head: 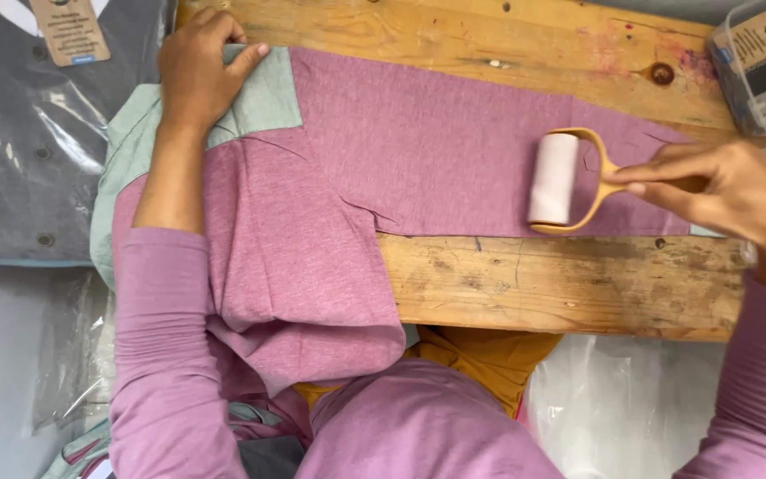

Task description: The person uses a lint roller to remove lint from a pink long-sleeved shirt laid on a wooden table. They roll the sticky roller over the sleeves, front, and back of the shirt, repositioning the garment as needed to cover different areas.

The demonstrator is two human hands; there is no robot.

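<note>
On the wooden tabletop (525, 284) a mauve shirt (383, 168) lies spread flat, soft and limp, likely to bunch unless pinned. Left hand (197, 71) presses open-palmed on its grey-green patch (263, 102), holding nothing. Right hand (729, 191) has its grip closed on the handle of a lint roller (556, 177), which rests on the fabric; light and stiff, it looks best held by that handle.

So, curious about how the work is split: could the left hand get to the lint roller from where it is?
Probably not without letting go: the left hand presses the green shoulder patch, while the lint roller sits across the garment in the right hand.
</note>
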